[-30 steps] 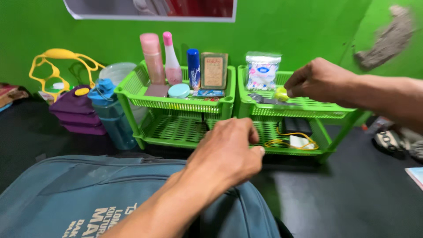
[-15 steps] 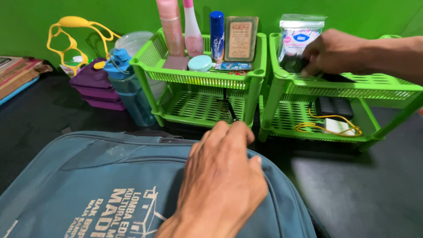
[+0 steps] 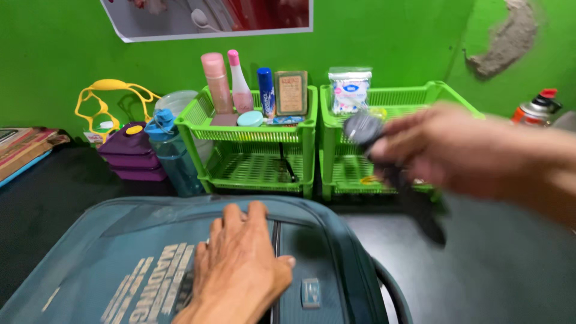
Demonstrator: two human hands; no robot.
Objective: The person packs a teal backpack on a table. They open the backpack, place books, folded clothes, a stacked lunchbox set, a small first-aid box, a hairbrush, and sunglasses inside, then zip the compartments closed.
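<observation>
1. dark round-headed object point(image 3: 362, 129), motion-blurred, kind unclear, held up in front of right green rack point(image 3: 384, 108), above the table.
2. right hand point(image 3: 447, 153) blurred, fingers curled shut around that object.
3. left hand point(image 3: 240, 270) flat, palm down, fingers spread loosely on teal bag point(image 3: 108, 252), gripping nothing; bag just in front of the racks.
4. left green rack point(image 3: 252, 129) touching the right one; bottles, jar, small box on top shelf.
5. blue bottle point(image 3: 171, 150), purple containers point(image 3: 129, 157) just left of left rack.
6. black table point(image 3: 498, 270) under all.
</observation>
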